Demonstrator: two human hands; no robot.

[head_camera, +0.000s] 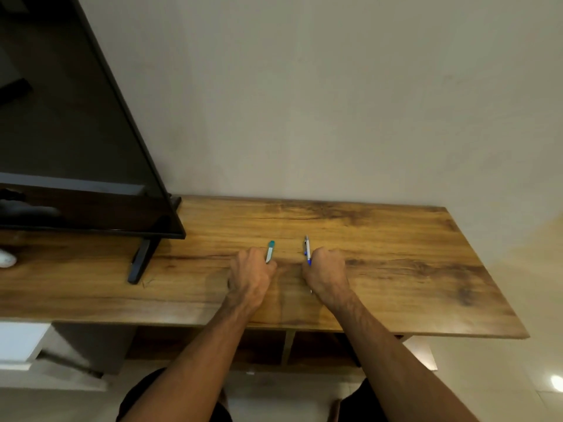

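Both my hands rest as fists on a wooden tabletop (396,254), side by side near its middle. My left hand (251,275) grips a pen with a teal cap (270,250), whose upper end sticks out away from me. My right hand (327,274) grips a white and blue pen (307,248), which also points away from me; a bit of its tip shows below the fist. The two pens stand roughly parallel, a short gap apart.
A black flat screen (76,132) stands on the table's left part on a dark foot (141,261). A white object (6,258) lies at the far left edge. A pale wall rises behind the table. Open shelves (316,348) sit under the top.
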